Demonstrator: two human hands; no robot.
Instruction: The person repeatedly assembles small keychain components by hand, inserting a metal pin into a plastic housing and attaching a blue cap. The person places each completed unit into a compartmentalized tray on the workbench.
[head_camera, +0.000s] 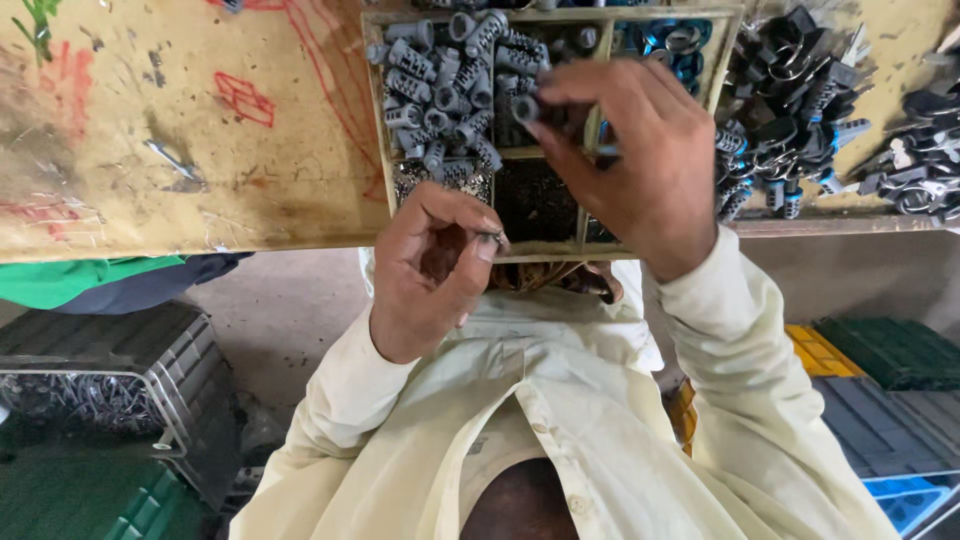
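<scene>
Head view: right hand (640, 165) is pinching 1 small grey ribbed tube (525, 108) over the wooden tray (545, 245); left hand (430, 265) is curling around a tiny piece, just below the tray. Tube looks light, stiff; grip its ribs.

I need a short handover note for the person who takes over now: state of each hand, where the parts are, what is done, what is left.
Right hand: pinches one grey ribbed sleeve over the divided wooden tray.
Left hand: curled, holds a small metal piece at its fingertips, near the tray's front edge.
Parts: grey sleeves fill the tray's left compartment; blue parts in the right one; dark finished-looking pieces heaped right of the tray.
Done: cannot tell beyond that heap.
Left: many loose sleeves remain.
</scene>
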